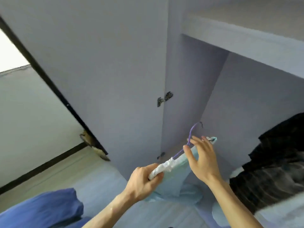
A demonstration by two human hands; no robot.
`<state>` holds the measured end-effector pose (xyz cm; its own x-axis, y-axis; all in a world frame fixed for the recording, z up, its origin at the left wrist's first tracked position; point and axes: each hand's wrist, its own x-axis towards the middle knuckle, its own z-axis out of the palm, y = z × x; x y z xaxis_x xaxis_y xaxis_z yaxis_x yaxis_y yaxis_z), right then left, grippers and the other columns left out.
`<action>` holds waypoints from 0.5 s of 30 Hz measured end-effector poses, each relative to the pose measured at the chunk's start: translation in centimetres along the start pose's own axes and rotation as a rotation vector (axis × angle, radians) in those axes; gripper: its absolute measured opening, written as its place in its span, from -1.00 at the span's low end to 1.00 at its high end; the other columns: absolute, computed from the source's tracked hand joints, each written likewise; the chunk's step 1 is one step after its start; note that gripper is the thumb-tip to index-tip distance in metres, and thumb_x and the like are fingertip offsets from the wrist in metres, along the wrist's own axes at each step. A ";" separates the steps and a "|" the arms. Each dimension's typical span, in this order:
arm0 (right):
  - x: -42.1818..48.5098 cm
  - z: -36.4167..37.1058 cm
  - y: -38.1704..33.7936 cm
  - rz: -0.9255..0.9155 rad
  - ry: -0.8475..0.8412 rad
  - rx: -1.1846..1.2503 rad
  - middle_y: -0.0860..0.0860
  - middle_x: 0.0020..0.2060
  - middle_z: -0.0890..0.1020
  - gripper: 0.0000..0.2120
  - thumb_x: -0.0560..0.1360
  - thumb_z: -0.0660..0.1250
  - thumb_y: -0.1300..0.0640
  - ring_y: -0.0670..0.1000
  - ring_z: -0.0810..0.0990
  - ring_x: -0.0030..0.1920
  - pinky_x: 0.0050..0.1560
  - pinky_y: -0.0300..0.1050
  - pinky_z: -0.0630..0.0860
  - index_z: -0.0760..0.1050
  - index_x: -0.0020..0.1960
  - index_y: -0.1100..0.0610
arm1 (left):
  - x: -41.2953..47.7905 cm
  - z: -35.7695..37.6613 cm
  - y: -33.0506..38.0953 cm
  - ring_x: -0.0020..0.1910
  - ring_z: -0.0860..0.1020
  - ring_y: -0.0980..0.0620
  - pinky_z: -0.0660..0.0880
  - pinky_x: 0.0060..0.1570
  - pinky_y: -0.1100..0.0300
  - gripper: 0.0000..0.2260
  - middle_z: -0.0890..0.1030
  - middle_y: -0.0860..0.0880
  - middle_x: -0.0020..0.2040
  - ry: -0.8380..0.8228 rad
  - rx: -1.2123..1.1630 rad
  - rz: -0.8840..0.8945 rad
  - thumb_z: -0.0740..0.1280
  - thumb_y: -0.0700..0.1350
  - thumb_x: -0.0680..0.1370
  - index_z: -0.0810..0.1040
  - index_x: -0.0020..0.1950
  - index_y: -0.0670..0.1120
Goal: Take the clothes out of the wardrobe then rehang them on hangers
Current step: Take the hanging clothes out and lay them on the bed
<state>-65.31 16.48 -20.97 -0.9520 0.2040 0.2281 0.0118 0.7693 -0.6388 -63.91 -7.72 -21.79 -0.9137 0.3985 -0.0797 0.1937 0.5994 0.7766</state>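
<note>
A pale blue garment (176, 180) hangs on a purple wire hanger (189, 143) in front of the open wardrobe (246, 89). My left hand (143, 181) grips the bunched white-and-blue fabric at the hanger's left shoulder. My right hand (200, 157) is raised at the hanger's neck, thumb and fingers spread; its fingertips touch the garment's right shoulder end. The hanger's hook points up toward the wardrobe interior. The garment's lower part drapes down between my forearms.
The wardrobe door (98, 71) stands open on the left, with a hinge (164, 99) halfway up. Dark clothes (271, 162) hang inside at the right. A blue garment (42, 209) lies at the lower left. A shelf (246, 46) spans the wardrobe above.
</note>
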 end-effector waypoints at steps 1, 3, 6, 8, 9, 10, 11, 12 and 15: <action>-0.3 2.0 -1.4 -0.064 -0.063 0.027 0.00 0.13 0.64 -0.61 0.56 0.23 -0.16 0.12 0.47 0.32 0.37 -0.03 0.33 0.60 0.12 0.12 | -2.2 -1.3 -1.4 -0.39 0.38 0.03 0.41 -0.32 0.11 -0.82 0.49 0.02 -0.35 0.049 0.018 -0.042 0.25 0.09 0.54 0.50 -0.10 0.00; -1.6 5.6 -4.5 -0.219 -0.145 0.035 -0.12 -0.19 0.61 -0.67 0.57 0.19 -0.17 0.07 0.57 -0.04 0.10 -0.10 0.38 0.54 -0.14 0.05 | -6.8 -3.6 -3.8 -0.36 0.40 0.01 0.43 -0.30 0.14 -0.88 0.50 0.08 -0.35 0.159 0.070 -0.128 0.24 0.09 0.53 0.52 0.00 0.12; -4.8 10.2 -9.4 -0.351 -0.296 0.076 -0.20 -0.37 0.46 -0.67 0.58 0.12 -0.20 -0.01 0.42 -0.27 -0.09 -0.08 0.31 0.34 -0.24 -0.02 | -14.0 -5.9 -6.7 -0.35 0.39 0.03 0.41 -0.30 0.14 -0.89 0.50 0.13 -0.34 0.297 0.159 -0.287 0.22 0.13 0.52 0.46 0.02 0.21; -7.8 12.6 -12.3 -0.450 -0.335 0.118 -0.22 -0.38 0.40 -0.69 0.58 0.12 -0.20 -0.05 0.37 -0.29 -0.12 -0.14 0.23 0.29 -0.25 -0.05 | -18.9 -6.4 -8.1 -0.30 0.46 -0.02 0.44 -0.28 0.08 -0.82 0.57 0.07 -0.28 0.374 0.207 -0.389 0.22 0.17 0.52 0.49 0.03 0.13; -9.4 13.5 -13.7 -0.498 -0.356 0.137 -0.21 -0.37 0.40 -0.68 0.59 0.13 -0.20 -0.05 0.38 -0.29 -0.11 -0.16 0.21 0.29 -0.25 -0.05 | -21.4 -6.4 -8.7 -0.27 0.49 -0.02 0.44 -0.28 0.07 -0.79 0.60 0.04 -0.25 0.408 0.228 -0.433 0.21 0.18 0.51 0.49 0.04 0.12; -11.2 14.3 -15.1 -0.537 -0.385 0.154 -0.19 -0.36 0.41 -0.66 0.60 0.12 -0.20 -0.03 0.40 -0.27 -0.09 -0.16 0.20 0.31 -0.26 -0.04 | -23.9 -6.3 -9.2 -0.25 0.51 -0.01 0.43 -0.26 0.07 -0.77 0.62 0.03 -0.22 0.436 0.236 -0.470 0.21 0.19 0.50 0.48 0.07 0.13; -13.0 14.9 -16.4 -0.573 -0.418 0.166 -0.17 -0.34 0.42 -0.64 0.60 0.11 -0.22 -0.02 0.42 -0.26 -0.07 -0.14 0.21 0.34 -0.25 -0.03 | -26.4 -6.1 -9.4 -0.21 0.52 -0.01 0.44 -0.22 0.07 -0.76 0.63 0.03 -0.19 0.463 0.224 -0.506 0.22 0.19 0.50 0.49 0.09 0.15; -14.7 15.3 -17.7 -0.613 -0.449 0.181 -0.16 -0.32 0.43 -0.62 0.61 0.10 -0.24 0.00 0.43 -0.24 -0.05 -0.12 0.21 0.36 -0.25 -0.01 | -28.9 -5.8 -9.6 -0.18 0.52 0.01 0.46 -0.17 0.06 -0.77 0.63 0.05 -0.18 0.495 0.191 -0.542 0.23 0.18 0.49 0.54 0.08 0.15; -19.7 16.2 -21.1 -0.772 -0.537 0.246 -0.11 -0.30 0.45 -0.57 0.62 0.09 -0.25 0.01 0.42 -0.25 -0.08 -0.08 0.21 0.38 -0.26 0.02 | -36.0 -4.4 -9.0 -0.09 0.53 0.13 0.50 -0.07 0.08 -0.77 0.57 0.12 -0.09 0.607 0.049 -0.627 0.28 0.14 0.47 0.65 -0.05 0.07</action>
<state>-51.80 -13.57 -23.84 -0.6843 -0.6542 0.3222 -0.6808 0.4147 -0.6038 -34.31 -30.51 -23.11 -0.8868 -0.4446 -0.1261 -0.4060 0.6189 0.6724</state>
